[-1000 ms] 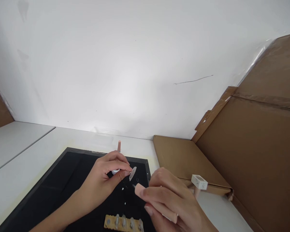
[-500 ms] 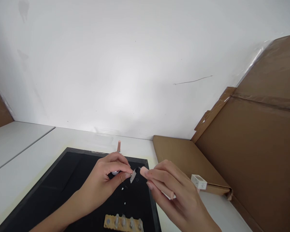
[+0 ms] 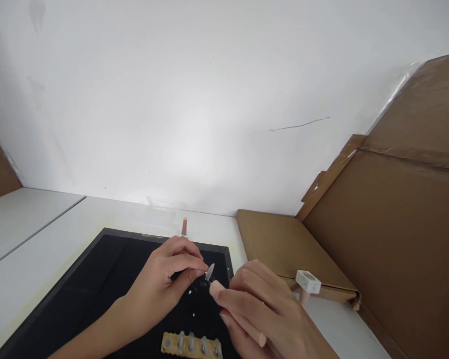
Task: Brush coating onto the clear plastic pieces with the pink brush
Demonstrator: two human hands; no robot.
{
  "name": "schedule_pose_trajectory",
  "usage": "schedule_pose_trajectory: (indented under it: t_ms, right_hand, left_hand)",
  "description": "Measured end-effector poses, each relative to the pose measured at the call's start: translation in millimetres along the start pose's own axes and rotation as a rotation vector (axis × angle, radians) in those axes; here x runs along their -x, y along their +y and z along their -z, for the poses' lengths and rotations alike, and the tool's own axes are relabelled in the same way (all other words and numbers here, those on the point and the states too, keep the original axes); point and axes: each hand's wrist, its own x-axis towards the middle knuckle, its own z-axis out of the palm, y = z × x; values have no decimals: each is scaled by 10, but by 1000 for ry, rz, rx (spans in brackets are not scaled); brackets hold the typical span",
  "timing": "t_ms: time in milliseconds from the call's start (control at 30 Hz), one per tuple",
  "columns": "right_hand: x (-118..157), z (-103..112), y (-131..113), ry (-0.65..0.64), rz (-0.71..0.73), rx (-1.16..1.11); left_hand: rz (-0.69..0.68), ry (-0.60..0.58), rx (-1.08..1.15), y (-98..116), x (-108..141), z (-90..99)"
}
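My left hand [image 3: 172,271] pinches a small clear false nail tip [image 3: 209,271] between thumb and forefinger above the black mat. My right hand [image 3: 273,309] is closed around a pale pink nail polish brush [image 3: 243,319], its tapered handle showing past the fingers. The dark bristle end lies against or very near the lower part of the nail tip; contact is hard to make out. Below the hands, a yellowish strip [image 3: 174,344] carries several more clear nail tips.
The black mat [image 3: 108,284] has tiny white bits on it. Behind my left hand stands a bottle with a pink cap [image 3: 184,227]. To the right are a white square-ended bottle [image 3: 308,282] and a flat cardboard box [image 3: 284,239]. A white wall [image 3: 194,99] rises behind.
My right hand has moved down and slightly left with the brush, bringing it to the nail tip's lower side. The nail tip now points more upward; my left hand has barely moved.
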Motion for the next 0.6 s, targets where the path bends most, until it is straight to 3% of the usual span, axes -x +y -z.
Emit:
schedule_pose_trajectory:
  t_ms: [600]
  right_hand:
    - [90, -47, 130, 45, -69, 117]
  left_hand:
    - [26, -12, 23, 11, 78, -17]
